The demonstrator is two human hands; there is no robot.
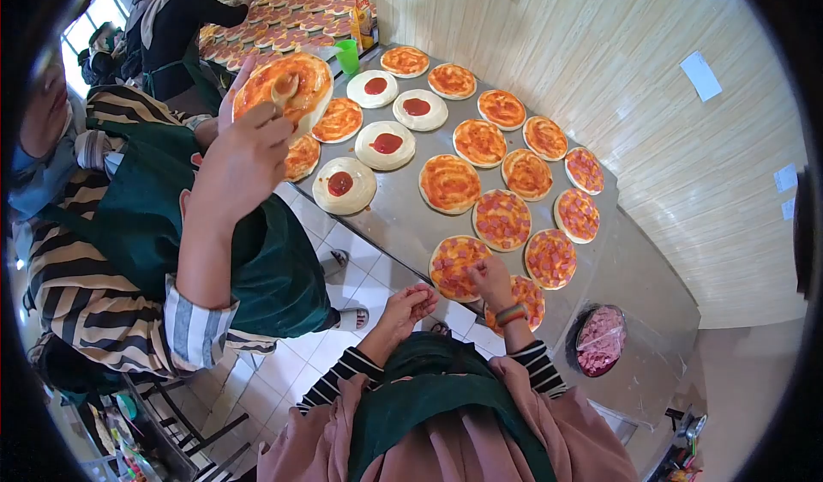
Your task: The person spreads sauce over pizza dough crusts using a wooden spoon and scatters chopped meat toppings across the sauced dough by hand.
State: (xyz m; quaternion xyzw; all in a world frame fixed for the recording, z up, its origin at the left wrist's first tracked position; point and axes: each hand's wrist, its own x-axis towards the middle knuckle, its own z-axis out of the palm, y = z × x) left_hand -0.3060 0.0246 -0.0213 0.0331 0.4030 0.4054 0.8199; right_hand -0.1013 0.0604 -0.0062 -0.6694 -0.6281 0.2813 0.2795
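Note:
My right hand (pixel 491 281) is over a pizza (pixel 453 268) with red sauce and pink diced topping at the table's near edge. Its fingers are bunched together, and whatever they hold is hidden. My left hand (pixel 410 305) is just left of that pizza, beyond the table edge, palm up with fingers curled in; its contents I cannot make out. Partly behind my right wrist lies another topped pizza (pixel 528 304). More topped pizzas, such as one pizza (pixel 502 220) and another pizza (pixel 550 259), lie close by. A bowl of pink diced topping (pixel 600 341) stands to the right.
On my left, a co-worker in a green apron (pixel 146 216) holds up a sauced base (pixel 300 83) and spreads it with a wooden spoon (pixel 285 89). Several bases with sauce lie farther along the metal table (pixel 399 242). A green cup (pixel 347 57) stands at the back.

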